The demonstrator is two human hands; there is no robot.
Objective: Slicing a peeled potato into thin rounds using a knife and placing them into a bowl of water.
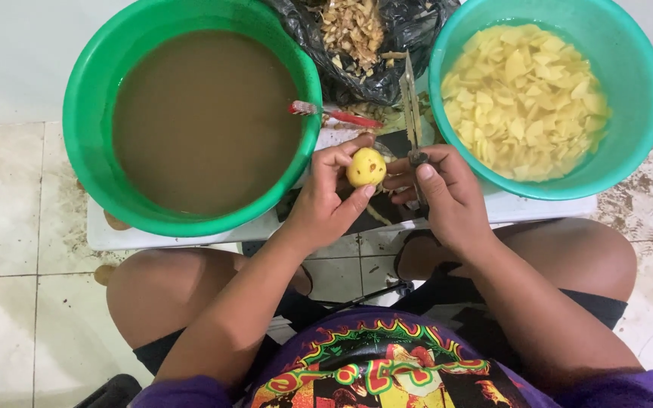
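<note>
Yellow peeled potato (366, 167) sat pinched in your left hand (326, 198), over the board; right hand (447, 193) gripped the knife (413, 113). Wet potato could've slipped, nicking your fingers.

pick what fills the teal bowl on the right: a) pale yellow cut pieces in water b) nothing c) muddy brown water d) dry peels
a: the teal bowl holds pale yellow cut pieces, while the brown water sits in the green bowl and the peels lie in the black bag.
</note>
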